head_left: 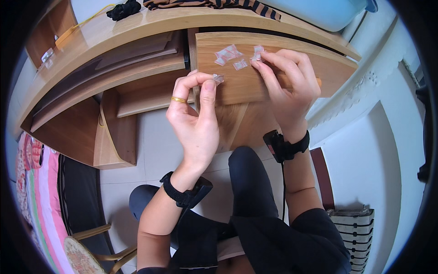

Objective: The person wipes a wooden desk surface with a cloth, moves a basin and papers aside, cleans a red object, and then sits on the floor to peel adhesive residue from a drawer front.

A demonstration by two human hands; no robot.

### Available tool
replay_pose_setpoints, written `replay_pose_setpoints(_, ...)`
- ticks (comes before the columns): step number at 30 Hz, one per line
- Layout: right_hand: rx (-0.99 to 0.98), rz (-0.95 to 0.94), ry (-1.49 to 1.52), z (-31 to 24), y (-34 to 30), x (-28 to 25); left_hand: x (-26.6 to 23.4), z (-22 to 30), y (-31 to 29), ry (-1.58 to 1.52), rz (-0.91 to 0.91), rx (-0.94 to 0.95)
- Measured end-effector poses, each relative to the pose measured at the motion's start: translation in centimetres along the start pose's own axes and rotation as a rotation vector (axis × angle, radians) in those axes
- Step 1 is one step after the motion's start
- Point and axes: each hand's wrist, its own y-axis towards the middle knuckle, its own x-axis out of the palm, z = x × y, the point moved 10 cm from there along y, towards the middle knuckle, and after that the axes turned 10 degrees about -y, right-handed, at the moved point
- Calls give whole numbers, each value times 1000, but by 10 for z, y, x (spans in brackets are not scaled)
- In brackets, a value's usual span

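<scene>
My left hand (195,116), with a gold ring on one finger, pinches a small crumpled clear plastic piece (218,79) between thumb and index finger. My right hand (289,84) has thumb and index fingertips closed on the lower end of a clear piece with reddish edges (258,51). Whether that piece touches the wood behind it, I cannot tell. Between the hands, a larger clear reddish-edged patch (228,54) and a smaller clear square (240,65) lie against the wooden drawer front (207,43). An orange-brown bit shows behind my right hand.
The curved wooden desk (114,39) has open shelves at left. On its top are a black bundle (124,10), a striped cloth (219,4) and a blue basin (315,11). A chair (84,255) and bed with striped cover (43,182) stand left; a white wall, right.
</scene>
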Motion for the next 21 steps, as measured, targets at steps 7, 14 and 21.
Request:
replay_pose_setpoints(7,-255,-54,-126,-13,4,1,-2,1,0,-48,16,-15)
replay_pose_setpoints(14,-341,-78,-155,-16,4,1,3,8,-1,22,-24,19)
replay_pose_setpoints(21,-354,-131,-287,-10,-1,19,3,9,-2,38,-24,43)
